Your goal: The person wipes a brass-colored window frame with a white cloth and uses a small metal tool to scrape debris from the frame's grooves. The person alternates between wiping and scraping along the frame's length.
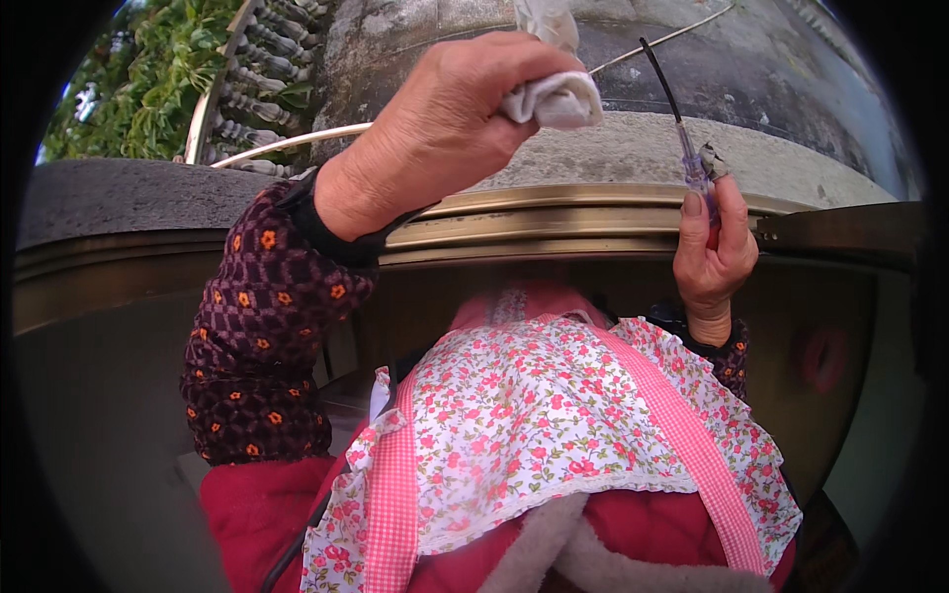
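Observation:
My left hand (445, 126) is raised over the window sill at the upper middle. It grips a bunched white cloth (556, 100), which sticks out past the thumb and fingers. Above the knuckles shows a translucent whitish piece (547, 22), partly cut off by the picture's top. Lower on the right, my right hand (715, 256) pinches a screwdriver-like tool (695, 167) with a clear purple handle between thumb and fingers. Its dark, slightly bent shaft points up and away. A grey wrapping (713, 161) covers one fingertip beside the handle.
A brass-coloured metal window track (549, 222) runs across in front of me, with a rough concrete ledge (637, 152) beyond. A thin pale rod (667, 37) crosses the outside area. Stone balusters (267, 96) and leafy plants (148, 89) stand at upper left. A dark frame piece (838, 230) juts in at right.

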`<action>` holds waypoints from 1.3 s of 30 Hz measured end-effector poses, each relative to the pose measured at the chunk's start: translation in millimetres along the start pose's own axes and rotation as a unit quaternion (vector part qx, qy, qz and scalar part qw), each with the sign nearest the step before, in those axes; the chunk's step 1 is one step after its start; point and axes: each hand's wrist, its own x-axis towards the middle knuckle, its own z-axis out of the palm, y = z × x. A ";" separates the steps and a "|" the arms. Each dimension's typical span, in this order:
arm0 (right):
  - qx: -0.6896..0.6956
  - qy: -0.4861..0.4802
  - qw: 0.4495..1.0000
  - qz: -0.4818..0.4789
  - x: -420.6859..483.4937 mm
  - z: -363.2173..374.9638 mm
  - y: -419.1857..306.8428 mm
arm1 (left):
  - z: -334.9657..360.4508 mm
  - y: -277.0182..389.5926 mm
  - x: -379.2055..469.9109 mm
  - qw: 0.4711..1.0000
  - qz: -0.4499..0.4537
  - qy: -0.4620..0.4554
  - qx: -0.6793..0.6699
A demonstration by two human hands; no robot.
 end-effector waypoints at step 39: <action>0.005 -0.055 0.997 0.052 -12.8 -16.9 21.6 | -150.9 136.3 -266.6 0.837 -0.139 0.516 -0.118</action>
